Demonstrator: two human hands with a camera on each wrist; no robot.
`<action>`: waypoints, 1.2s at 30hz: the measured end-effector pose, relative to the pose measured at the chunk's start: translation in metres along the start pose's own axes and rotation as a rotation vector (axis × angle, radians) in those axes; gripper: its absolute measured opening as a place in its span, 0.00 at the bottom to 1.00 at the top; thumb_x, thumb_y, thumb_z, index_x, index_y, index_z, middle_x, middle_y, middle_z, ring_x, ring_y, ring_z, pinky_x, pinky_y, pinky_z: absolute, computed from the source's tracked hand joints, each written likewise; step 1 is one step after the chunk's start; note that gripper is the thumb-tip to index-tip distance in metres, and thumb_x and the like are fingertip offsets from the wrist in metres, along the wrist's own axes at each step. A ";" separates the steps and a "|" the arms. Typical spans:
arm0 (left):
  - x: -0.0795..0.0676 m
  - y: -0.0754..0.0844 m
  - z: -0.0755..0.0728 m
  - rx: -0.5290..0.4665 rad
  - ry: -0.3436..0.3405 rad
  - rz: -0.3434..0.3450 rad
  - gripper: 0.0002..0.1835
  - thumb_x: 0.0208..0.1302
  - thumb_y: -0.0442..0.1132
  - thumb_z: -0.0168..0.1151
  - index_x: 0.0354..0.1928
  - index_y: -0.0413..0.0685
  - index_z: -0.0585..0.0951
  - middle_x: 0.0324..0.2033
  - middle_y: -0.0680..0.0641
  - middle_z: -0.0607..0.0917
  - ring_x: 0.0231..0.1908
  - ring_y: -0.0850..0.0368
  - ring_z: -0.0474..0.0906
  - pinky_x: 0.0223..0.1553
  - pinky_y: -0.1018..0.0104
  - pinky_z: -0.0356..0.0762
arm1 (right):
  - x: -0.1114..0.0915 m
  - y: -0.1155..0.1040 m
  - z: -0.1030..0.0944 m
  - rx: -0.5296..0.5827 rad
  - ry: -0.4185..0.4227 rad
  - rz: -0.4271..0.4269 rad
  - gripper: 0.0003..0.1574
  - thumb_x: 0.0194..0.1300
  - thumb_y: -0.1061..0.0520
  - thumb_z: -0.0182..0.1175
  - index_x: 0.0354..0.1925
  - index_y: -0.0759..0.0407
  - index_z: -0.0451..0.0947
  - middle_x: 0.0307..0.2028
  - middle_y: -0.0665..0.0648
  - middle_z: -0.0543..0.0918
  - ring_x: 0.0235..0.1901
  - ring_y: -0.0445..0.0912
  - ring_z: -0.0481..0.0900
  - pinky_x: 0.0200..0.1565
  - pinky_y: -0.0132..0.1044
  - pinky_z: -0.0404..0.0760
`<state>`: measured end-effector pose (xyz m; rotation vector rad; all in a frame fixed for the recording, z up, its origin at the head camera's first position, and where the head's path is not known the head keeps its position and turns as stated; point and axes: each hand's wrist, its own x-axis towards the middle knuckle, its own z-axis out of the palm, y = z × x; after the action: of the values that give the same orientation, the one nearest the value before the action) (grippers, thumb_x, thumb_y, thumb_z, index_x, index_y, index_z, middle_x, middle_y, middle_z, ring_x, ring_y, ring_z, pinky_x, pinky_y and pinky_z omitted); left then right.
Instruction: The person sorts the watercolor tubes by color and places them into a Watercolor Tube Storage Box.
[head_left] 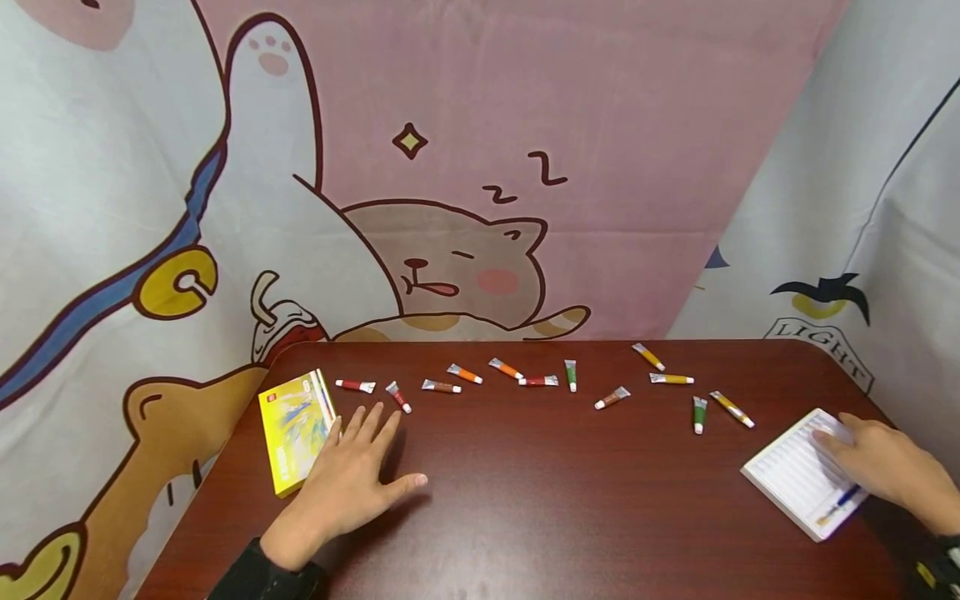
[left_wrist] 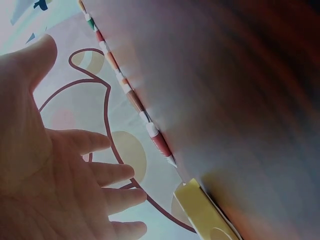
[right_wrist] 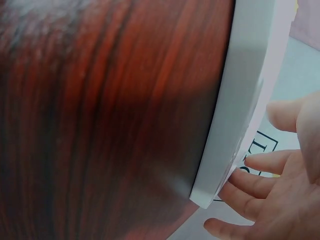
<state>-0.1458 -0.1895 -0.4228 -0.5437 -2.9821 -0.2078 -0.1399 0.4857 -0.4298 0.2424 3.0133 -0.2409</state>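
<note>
R hand [head_left: 885,462], nearer, loosely open over white rectangular tray [head_left: 780,471] by R edge of brown wood-look tbl [head_left: 525,500], grip unclear; L hand [head_left: 352,479] empty, fingers spread, near yellow cardboard box [head_left: 288,433].

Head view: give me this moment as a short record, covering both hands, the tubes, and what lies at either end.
Left hand: fingers spread, beside the yellow box; contact unclear
Right hand: over the white case, firm hold not evident
Tubes: twelve, scattered; three red, three yellow, two orange, two brown, two green
Left end: yellow box, lying flat
Right end: white case, brush along its near edge
Surface: dark reddish table
</note>
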 end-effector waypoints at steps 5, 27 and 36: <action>0.000 0.000 0.002 0.004 -0.003 0.005 0.52 0.50 0.78 0.49 0.67 0.46 0.65 0.67 0.36 0.62 0.65 0.36 0.49 0.61 0.34 0.47 | -0.002 0.000 0.001 -0.005 -0.004 0.018 0.50 0.64 0.42 0.55 0.50 0.92 0.58 0.44 0.89 0.64 0.41 0.77 0.64 0.42 0.72 0.66; 0.001 0.011 0.002 0.008 0.039 0.089 0.36 0.57 0.63 0.59 0.59 0.44 0.75 0.54 0.39 0.76 0.55 0.41 0.67 0.57 0.40 0.60 | -0.014 0.001 0.005 0.007 0.071 0.001 0.19 0.59 0.58 0.58 0.36 0.77 0.74 0.33 0.79 0.76 0.28 0.65 0.74 0.29 0.65 0.69; 0.003 0.019 -0.004 0.019 -0.002 0.063 0.28 0.57 0.61 0.61 0.50 0.48 0.80 0.39 0.47 0.79 0.41 0.50 0.72 0.44 0.49 0.71 | -0.021 -0.020 0.005 0.029 0.074 -0.034 0.19 0.59 0.55 0.60 0.33 0.74 0.77 0.31 0.76 0.79 0.26 0.62 0.75 0.28 0.64 0.71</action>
<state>-0.1417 -0.1714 -0.4165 -0.6355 -2.9602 -0.1738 -0.1219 0.4617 -0.4292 0.2070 3.0911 -0.2854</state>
